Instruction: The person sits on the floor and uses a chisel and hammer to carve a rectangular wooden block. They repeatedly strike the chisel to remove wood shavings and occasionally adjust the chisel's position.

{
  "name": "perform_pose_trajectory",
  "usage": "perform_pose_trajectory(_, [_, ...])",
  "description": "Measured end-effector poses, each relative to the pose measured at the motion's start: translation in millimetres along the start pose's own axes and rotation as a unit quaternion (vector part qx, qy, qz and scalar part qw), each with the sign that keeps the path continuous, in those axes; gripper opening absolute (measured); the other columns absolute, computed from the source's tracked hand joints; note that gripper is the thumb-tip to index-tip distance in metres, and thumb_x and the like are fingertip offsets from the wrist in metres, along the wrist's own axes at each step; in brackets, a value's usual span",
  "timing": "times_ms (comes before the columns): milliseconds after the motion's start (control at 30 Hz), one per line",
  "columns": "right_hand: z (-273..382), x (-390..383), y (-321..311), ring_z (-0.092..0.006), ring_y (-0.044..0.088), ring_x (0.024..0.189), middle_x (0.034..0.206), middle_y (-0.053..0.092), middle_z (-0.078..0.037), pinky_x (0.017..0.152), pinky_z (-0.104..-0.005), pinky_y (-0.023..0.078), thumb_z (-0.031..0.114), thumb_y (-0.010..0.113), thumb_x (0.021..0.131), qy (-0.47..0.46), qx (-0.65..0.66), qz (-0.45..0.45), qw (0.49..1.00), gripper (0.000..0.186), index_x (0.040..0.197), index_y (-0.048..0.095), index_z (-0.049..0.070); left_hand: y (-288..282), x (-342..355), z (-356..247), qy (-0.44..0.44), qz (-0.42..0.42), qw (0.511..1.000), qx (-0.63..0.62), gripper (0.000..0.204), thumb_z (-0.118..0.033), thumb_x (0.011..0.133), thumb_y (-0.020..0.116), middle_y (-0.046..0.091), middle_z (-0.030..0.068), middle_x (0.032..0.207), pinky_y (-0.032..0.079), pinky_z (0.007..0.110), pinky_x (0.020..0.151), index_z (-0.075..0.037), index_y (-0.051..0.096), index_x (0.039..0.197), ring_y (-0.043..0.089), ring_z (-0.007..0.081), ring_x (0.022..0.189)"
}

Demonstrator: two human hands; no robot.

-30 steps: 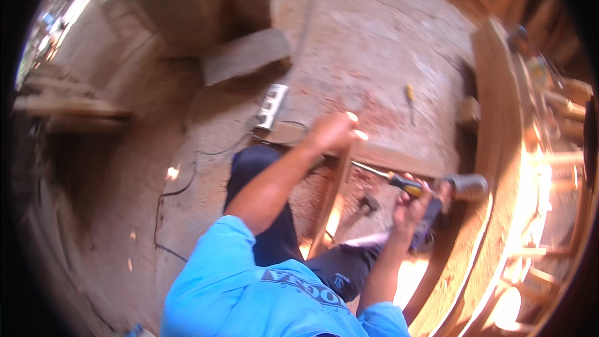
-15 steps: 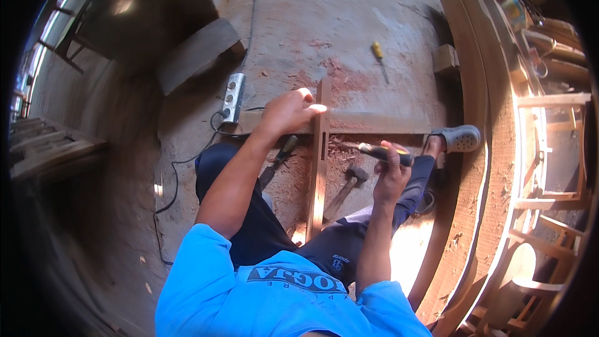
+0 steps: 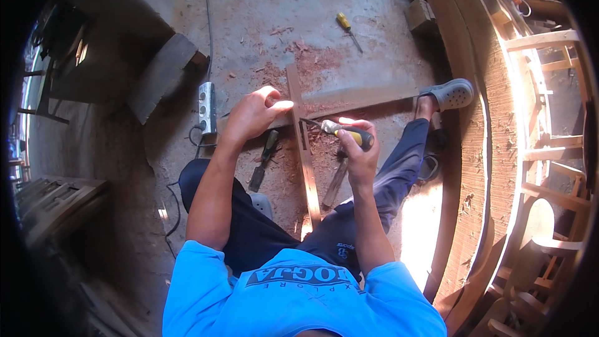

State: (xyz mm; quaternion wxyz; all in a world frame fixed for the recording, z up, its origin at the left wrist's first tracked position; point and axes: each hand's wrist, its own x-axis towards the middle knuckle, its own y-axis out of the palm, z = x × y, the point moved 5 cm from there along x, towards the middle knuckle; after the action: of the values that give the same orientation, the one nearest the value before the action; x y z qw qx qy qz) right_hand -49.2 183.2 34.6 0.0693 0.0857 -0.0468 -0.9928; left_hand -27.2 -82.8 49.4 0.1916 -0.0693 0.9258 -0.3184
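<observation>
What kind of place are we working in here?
Most likely a woodworking shop: reddish wood shavings lie on the floor around a slotted wooden strip, and wooden frames show beyond the long timber on the right.

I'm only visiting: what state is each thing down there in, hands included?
Wood strip: slotted, crossing over a board.
Left hand: fingers curled beside the strip; contact unclear.
Right hand: closed on a hand tool.
Hand tool: held, tip at the strip.
Yellow-handled screwdriver: lying loose.
Dark-handled tool: lying loose.
Power strip: plug in its lower end.
Grey clog: worn.
</observation>
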Motion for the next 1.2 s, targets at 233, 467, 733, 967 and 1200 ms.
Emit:
perform_pose_trajectory(233, [2.2, -15.4, 1.5, -0.0136, 0.064, 0.106, 0.119, 0.066, -0.011, 0.090, -0.0263, 0.052, -0.003, 0.069, 0.089, -0.069, -0.103, 0.107, 0.986, 0.025, 0.112, 0.061, 0.001, 2.4, 0.7, 0.5, 0.002, 0.018, 1.000, -0.007, 0.058, -0.047, 0.087, 0.074, 0.074, 0.0200, 0.104, 0.054, 0.038, 0.084, 0.001, 0.070, 0.118, 0.072, 0.0309, 0.096])
perform_pose_trajectory(467, [0.2, -21.8, 16.5, -0.0249, 0.068, 0.108, 0.112, 0.071, -0.014, 0.097, -0.0360, 0.051, 0.004, 0.074, 0.081, -0.091, -0.202, 0.160, 0.962, 0.029, 0.107, 0.064, 0.004, 3.0, -1.0, -1.6, -0.005, 0.016, 1.000, 0.011, 0.060, -0.049, 0.085, 0.075, 0.074, 0.0192, 0.102, 0.054, 0.038, 0.085, 0.001, 0.070, 0.118, 0.072, 0.0309, 0.095])
perform_pose_trajectory(733, [-18.8, -30.9, 45.8, -0.0341, 0.064, 0.099, 0.112, 0.070, -0.007, 0.088, -0.0413, 0.051, 0.007, 0.076, 0.073, -0.192, -0.434, 0.353, 0.806, 0.036, 0.107, 0.066, 0.013, 4.8, -4.3, -6.1, 0.021, 0.041, 0.999, 0.020, 0.057, -0.047, 0.088, 0.074, 0.074, 0.0180, 0.097, 0.055, 0.038, 0.081, 0.000, 0.069, 0.119, 0.072, 0.0268, 0.090])
perform_pose_trajectory(967, [7.0, 19.2, 70.3, -0.0355, 0.065, 0.089, 0.092, 0.068, -0.012, 0.081, -0.0438, 0.051, 0.020, 0.080, 0.079, -0.218, -0.335, 0.361, 0.843, 0.027, 0.099, 0.066, 0.010, 3.9, -9.2, -10.6, 0.028, 0.031, 0.999, 0.031, 0.055, -0.043, 0.088, 0.074, 0.075, 0.0196, 0.100, 0.055, 0.039, 0.083, 0.001, 0.068, 0.121, 0.073, 0.0293, 0.092])
perform_pose_trajectory(1200, [-34.8, -8.0, 71.8, -0.0224, 0.062, 0.076, 0.087, 0.064, -0.009, 0.074, -0.0318, 0.050, 0.000, 0.068, 0.081, -0.153, -0.137, 0.151, 0.967, 0.013, 0.089, 0.059, 0.004, -0.1, -16.1, -18.5, 0.019, 0.050, 0.997, 0.049, 0.056, -0.043, 0.088, 0.075, 0.074, 0.0193, 0.101, 0.055, 0.039, 0.084, 0.002, 0.067, 0.122, 0.073, 0.0306, 0.092])
